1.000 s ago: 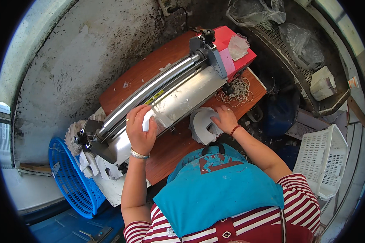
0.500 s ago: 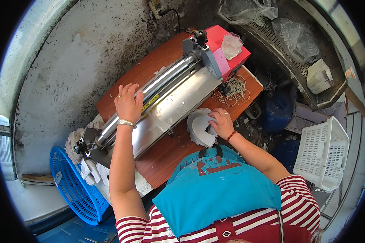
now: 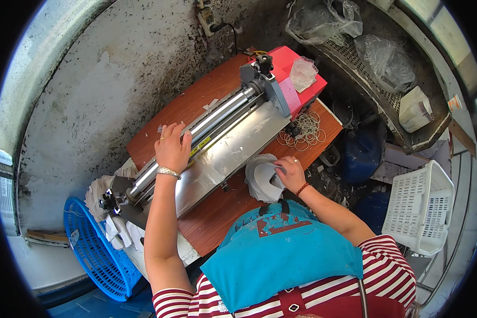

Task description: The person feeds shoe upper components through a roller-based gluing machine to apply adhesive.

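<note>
A roller machine (image 3: 233,143) with a shiny metal roller (image 3: 206,117), a flat steel plate and a red end housing (image 3: 281,63) stands on a brown wooden table. My left hand (image 3: 172,148) lies over the roller's left part, its fingers extended and holding nothing visible. At the table's front edge sits a stack of curved white pieces (image 3: 259,177), like cut paper or thin sheet. My right hand (image 3: 290,174) pinches the upper piece at its right edge, thumb and fingers closed on it.
A blue plastic basket (image 3: 93,254) stands at lower left, beside piled white cloth-like pieces (image 3: 98,199). Loose string (image 3: 305,132) lies right of the machine. A white crate (image 3: 416,212) is at right, below a shelf with plastic bags (image 3: 384,61). Blue containers (image 3: 361,148) stand beneath.
The view has shifted slightly. My left hand stays at the roller, fingers a little lower. My right hand's fingers have drawn in on the edge of the upper white piece.
</note>
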Tool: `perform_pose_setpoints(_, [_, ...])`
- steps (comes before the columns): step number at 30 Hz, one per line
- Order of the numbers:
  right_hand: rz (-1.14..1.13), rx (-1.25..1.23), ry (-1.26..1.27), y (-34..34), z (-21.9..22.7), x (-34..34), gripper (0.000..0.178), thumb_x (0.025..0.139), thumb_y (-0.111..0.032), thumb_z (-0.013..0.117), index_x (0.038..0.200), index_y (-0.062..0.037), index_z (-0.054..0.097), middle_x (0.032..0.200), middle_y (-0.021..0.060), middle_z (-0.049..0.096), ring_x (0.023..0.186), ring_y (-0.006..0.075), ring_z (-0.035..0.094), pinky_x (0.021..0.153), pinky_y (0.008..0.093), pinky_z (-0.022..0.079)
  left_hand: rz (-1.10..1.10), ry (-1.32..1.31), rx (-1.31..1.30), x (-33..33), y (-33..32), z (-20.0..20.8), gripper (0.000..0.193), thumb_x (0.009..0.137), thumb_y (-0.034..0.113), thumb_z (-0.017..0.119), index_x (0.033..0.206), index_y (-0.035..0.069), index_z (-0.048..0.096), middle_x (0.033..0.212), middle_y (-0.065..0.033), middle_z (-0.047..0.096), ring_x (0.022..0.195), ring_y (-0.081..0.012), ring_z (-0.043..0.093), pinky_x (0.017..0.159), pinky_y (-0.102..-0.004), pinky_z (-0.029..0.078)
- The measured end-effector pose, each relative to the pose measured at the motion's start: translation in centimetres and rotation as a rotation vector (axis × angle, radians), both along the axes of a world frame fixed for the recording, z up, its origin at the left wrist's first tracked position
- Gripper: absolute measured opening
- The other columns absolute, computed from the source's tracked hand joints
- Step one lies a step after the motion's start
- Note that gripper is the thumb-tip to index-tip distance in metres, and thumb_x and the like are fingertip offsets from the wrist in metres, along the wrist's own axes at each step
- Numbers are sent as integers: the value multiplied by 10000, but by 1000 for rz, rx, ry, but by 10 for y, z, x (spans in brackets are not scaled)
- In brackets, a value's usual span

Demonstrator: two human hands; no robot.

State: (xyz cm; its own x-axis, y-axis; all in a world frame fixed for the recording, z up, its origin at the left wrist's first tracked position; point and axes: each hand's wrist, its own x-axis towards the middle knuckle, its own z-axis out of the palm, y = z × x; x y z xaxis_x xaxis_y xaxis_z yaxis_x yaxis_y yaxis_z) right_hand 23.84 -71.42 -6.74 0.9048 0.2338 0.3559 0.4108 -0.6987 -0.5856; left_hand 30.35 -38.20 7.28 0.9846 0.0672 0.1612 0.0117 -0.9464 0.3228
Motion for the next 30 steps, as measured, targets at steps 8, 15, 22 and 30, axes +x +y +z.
perform_pose_setpoints(8, [73, -34, 150, -7, 15, 0, 207, 728, -88, 627, 922, -59, 560, 830, 101, 588, 822, 293, 549, 729, 392, 427, -16, -29, 68, -4, -6, 0, 355, 867, 335, 453, 1125, 119, 566, 1224, -102, 521, 1223, -315, 403, 935, -474, 330])
perform_pose_setpoints(15, [84, -52, 124, -11, 6, 10, 290, 743, -137, 630, 1011, -51, 558, 842, 127, 595, 844, 296, 563, 745, 380, 448, -50, -111, 19, -8, -11, 1, 340, 861, 311, 468, 1122, 112, 559, 1218, -102, 523, 1216, -324, 407, 940, -482, 319])
perform_pose_setpoints(22, [265, -275, -106, -8, 105, 31, 358, 705, -135, 661, 1036, -56, 549, 876, 102, 577, 812, 267, 567, 713, 372, 450, -123, -292, -134, -47, -12, 8, 304, 817, 190, 540, 1097, 76, 568, 1198, -123, 529, 1208, -346, 411, 950, -441, 308])
perform_pose_setpoints(30, [229, -833, -718, 44, 236, 176, 365, 729, -75, 559, 1093, -92, 523, 995, 50, 552, 953, 214, 527, 744, 330, 389, -81, -405, -179, -120, -22, 12, 300, 732, 133, 575, 1024, 69, 600, 1184, -110, 537, 1222, -341, 391, 987, -452, 257])
